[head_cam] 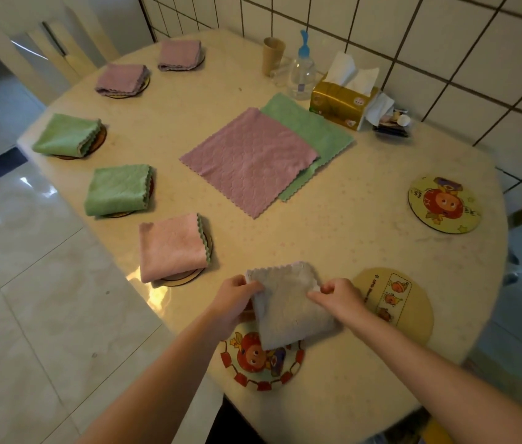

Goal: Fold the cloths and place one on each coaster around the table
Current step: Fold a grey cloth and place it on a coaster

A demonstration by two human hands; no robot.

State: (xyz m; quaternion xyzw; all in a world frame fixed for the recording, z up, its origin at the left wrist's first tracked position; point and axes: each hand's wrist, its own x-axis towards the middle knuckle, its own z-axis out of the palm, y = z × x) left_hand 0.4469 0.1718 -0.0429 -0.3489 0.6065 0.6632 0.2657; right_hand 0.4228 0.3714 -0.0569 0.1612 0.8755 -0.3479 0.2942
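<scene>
Both hands' grip pinched shut — left hand (237,299), right hand (340,294) — on grey cloth (288,307)

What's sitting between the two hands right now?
In the head view, the folded grey cloth spans the gap between the left hand and right hand, both pinching its edges above the red-bordered coaster.

Grey cloth (291,309) quilted, matt; table (349,225) glossy, possibly stone; floor tiles (29,283) shiny; bottle (302,72) clear plastic.
</scene>
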